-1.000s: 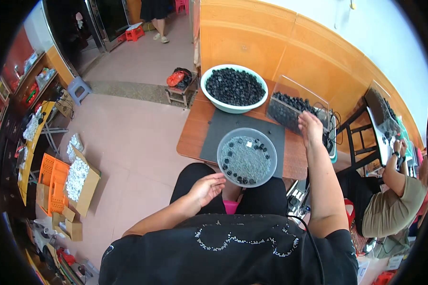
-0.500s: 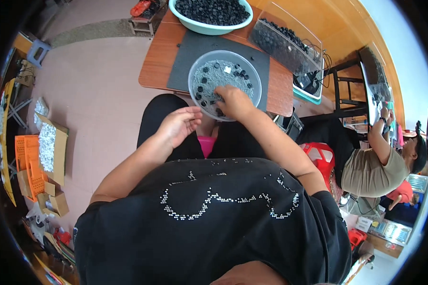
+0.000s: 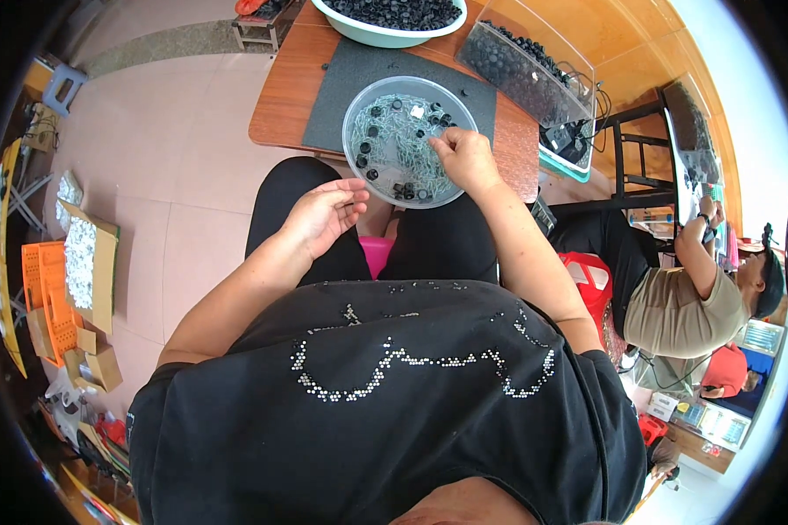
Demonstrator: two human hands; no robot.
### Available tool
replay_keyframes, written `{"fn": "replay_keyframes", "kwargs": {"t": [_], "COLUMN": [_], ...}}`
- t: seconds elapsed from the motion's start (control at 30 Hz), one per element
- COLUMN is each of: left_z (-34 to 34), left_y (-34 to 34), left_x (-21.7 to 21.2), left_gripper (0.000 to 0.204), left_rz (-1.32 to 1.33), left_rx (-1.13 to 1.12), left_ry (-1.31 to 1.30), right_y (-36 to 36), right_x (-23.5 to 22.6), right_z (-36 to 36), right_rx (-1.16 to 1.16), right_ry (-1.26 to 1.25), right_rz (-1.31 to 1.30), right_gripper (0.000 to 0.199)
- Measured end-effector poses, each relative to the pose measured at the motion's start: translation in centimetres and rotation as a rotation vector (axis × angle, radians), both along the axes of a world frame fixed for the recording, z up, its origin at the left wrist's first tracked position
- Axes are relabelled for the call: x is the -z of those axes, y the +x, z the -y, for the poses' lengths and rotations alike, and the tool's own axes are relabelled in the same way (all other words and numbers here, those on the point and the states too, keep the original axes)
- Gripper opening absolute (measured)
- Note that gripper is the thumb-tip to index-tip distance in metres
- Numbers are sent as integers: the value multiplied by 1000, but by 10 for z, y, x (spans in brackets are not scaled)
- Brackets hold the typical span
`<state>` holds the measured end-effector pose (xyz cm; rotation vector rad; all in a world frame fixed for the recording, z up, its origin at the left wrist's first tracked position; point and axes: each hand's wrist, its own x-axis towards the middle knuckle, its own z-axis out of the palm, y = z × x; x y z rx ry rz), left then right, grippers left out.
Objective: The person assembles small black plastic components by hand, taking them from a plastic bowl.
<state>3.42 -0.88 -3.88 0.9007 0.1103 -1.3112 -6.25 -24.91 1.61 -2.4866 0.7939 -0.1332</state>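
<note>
A round clear tray with small black caps scattered in it lies on a dark mat on a small wooden table. My right hand rests over the tray's right rim, fingers bent and pinched together over the caps; whether it holds one is hidden. My left hand hovers above my lap below the tray, palm up, fingers loosely curled, holding nothing.
A green basin full of black caps stands at the table's far edge. A clear bin of black parts lies at the right. Another person sits to the right. Cardboard boxes and an orange crate stand on the floor left.
My right hand came back from the clear bin at the right to the round tray. The view tilted down toward my lap. My left hand stayed over my lap.
</note>
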Motion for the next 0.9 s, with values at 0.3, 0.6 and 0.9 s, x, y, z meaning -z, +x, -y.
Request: {"fn": "replay_keyframes", "kwargs": {"t": [0.3,0.6,0.9], "left_z": [2,2,2], "left_y": [0,0,1], "left_x": [-2,-1,-1], "left_gripper": [25,24,26], "left_rz": [-17,-18,-30], "left_rx": [0,1,-11], "left_ry": [14,1,15], "right_y": [6,25,15], "right_x": [20,35,16], "right_z": [-14,-37,-21], "right_rx": [-192,-475,-153], "right_ry": [-148,-382,114], "right_rz": [225,-36,187], "right_gripper": [10,14,5]}}
